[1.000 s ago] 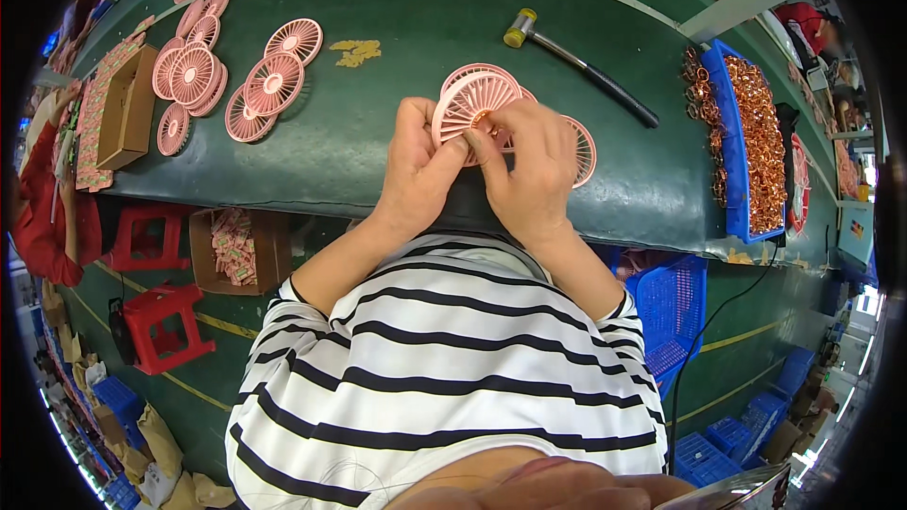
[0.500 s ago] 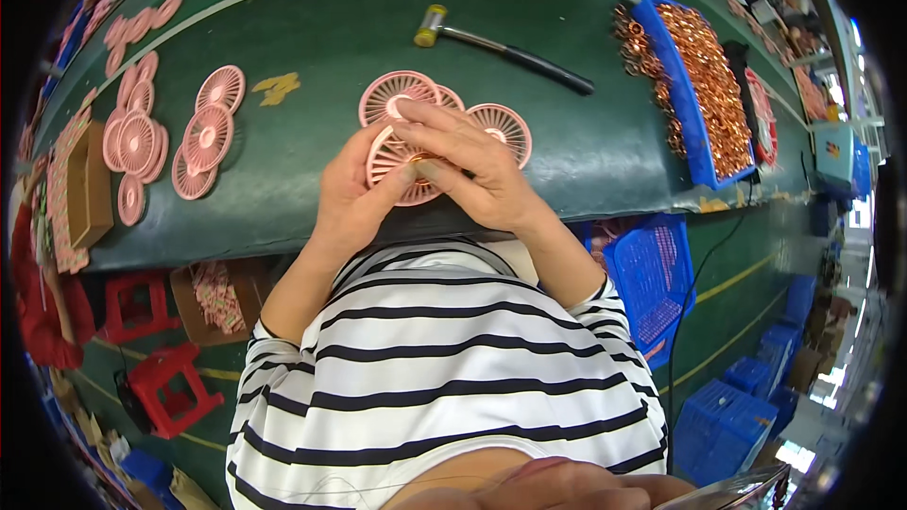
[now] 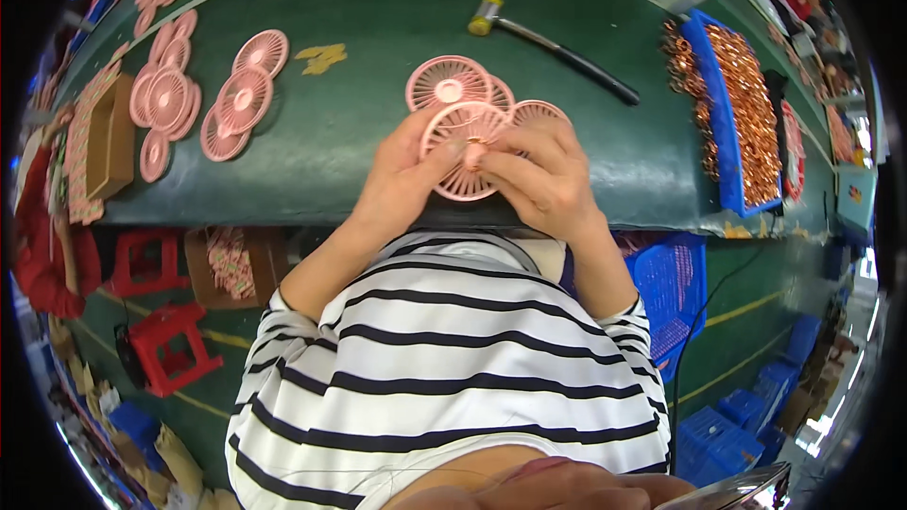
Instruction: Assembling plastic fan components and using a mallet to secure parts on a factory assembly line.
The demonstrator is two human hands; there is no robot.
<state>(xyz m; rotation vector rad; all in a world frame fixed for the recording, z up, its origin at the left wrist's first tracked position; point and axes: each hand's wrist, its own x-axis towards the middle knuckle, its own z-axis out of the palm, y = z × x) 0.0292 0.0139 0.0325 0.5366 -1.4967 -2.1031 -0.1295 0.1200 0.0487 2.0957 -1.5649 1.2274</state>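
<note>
A loose white top (image 3: 453, 340) is being worn below the fingers (image 3: 518, 172), its cloth being crossed by black horizontal stripes and rumpled into folds. A plain white neckline (image 3: 491, 440) is being shown farthest from the fingers. Striped sleeves (image 3: 283, 331) are being worn well behind the fingers, their cuffs being edged in black; the forearms (image 3: 326, 263) are being left bare.

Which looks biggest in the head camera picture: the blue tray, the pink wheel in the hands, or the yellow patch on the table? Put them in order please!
Largest to smallest:
1. blue tray
2. pink wheel, partly covered by fingers
3. yellow patch
</note>
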